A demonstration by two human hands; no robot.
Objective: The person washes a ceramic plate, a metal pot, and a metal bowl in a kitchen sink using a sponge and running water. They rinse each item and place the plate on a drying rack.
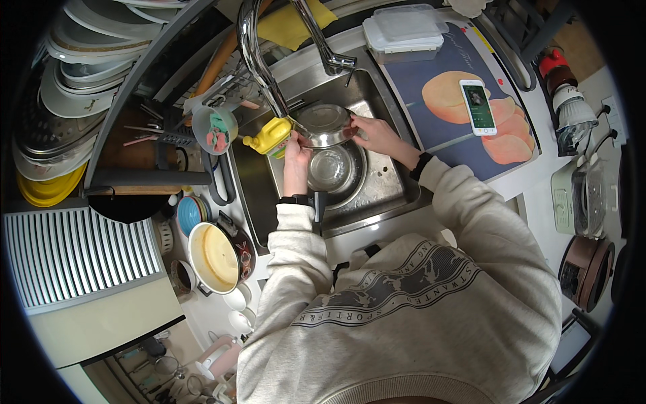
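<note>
Both of my hands hold a shallow stainless steel bowl (328,134) tilted under the chrome faucet (262,70). My left hand (299,154) grips its left edge, with the fingers partly hidden; my right hand (373,135) pinches its right rim. Below it, a larger metal basin (361,177) with a round, clear-looking vessel (330,169) inside stands in the steel sink (386,192). Just left of my left hand is a yellow detergent bottle (272,136). Whether water runs from the faucet cannot be told.
Right of the sink, a phone (478,108) lies on a patterned mat (439,136), with a lidded plastic container (404,43) behind. At left are a cup of colored sponges or cloths (214,129), a dark rack frame (151,177) and a cream-colored pot (213,257). Dark specks dot the sink floor.
</note>
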